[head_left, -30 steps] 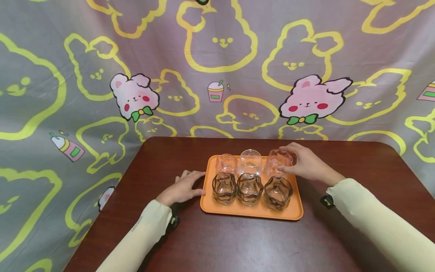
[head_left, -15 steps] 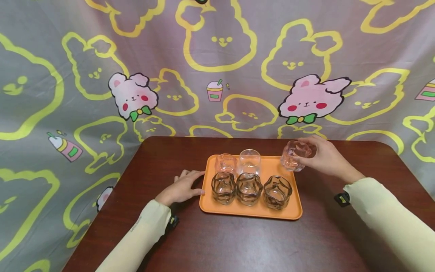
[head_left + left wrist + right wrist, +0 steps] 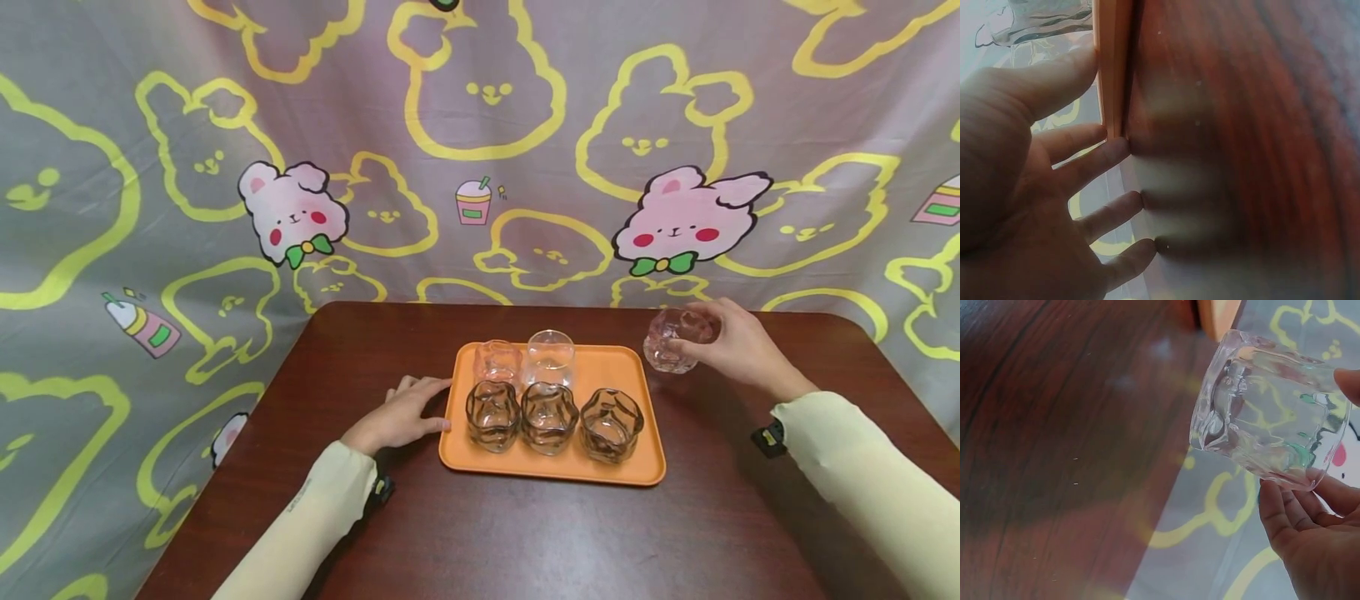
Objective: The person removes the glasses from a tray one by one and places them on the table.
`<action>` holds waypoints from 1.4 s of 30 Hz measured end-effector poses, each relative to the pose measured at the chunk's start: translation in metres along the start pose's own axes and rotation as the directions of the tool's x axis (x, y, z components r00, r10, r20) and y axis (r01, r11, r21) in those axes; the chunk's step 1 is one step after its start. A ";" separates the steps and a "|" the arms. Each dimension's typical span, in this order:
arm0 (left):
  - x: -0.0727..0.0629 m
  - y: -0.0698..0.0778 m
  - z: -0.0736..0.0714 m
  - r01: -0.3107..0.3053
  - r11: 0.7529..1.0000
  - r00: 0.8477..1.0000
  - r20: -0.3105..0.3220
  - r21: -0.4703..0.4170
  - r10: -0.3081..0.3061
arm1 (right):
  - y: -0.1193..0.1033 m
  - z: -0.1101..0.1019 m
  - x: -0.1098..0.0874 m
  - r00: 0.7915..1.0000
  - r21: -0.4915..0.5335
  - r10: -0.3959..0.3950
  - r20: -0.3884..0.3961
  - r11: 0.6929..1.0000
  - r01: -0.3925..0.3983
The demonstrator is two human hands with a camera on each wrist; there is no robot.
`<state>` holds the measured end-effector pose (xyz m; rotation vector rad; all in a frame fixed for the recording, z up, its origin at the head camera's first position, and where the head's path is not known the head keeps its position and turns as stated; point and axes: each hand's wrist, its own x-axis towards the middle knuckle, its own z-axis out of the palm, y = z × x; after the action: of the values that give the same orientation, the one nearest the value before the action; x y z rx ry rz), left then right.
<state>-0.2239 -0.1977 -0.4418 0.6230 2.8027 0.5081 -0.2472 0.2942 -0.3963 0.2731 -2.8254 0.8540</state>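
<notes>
My right hand (image 3: pixel 738 346) pinches a clear, pinkish glass cup (image 3: pixel 670 343) by its sides near the rim, beyond the right end of the orange tray (image 3: pixel 645 475). In the right wrist view the glass cup (image 3: pixel 1272 412) sits between thumb and fingers, its thick base over the dark table. My left hand (image 3: pixel 401 414) lies at the tray's left edge, fingers spread, thumb and fingertips at the rim. On the tray stand three smoky, wavy glasses (image 3: pixel 550 421) in front, with a pink-tinted glass (image 3: pixel 497 362) and a plain clear glass (image 3: pixel 551 358) behind.
The dark wooden table (image 3: pixel 525 542) carries the tray. Behind it hangs a grey curtain (image 3: pixel 420 108) printed with yellow outlines and rabbits, close to the table's back edge. Bare tray surface shows at its back right.
My right hand has lifted the pinkish glass cup off the tray's back right corner and carried it right, past the tray's edge. My left hand stays at the tray's left side.
</notes>
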 end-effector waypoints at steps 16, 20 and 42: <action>-0.001 0.004 0.000 0.010 1.000 1.000 0.009 0.001 -0.010 | 0.013 0.007 0.000 0.998 0.029 0.054 0.041 0.998 -0.055; 0.000 0.004 -0.001 0.016 1.000 1.000 0.006 0.005 -0.016 | 0.013 0.008 0.000 0.998 0.035 0.051 0.039 0.998 -0.052; -0.001 0.005 -0.004 0.025 1.000 0.999 0.024 -0.001 -0.025 | 0.005 0.011 0.004 0.995 0.038 0.047 0.087 0.998 -0.050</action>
<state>-0.2226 -0.1952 -0.4358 0.5890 2.7839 0.4941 -0.2539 0.2920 -0.4073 0.2532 -2.9078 0.9315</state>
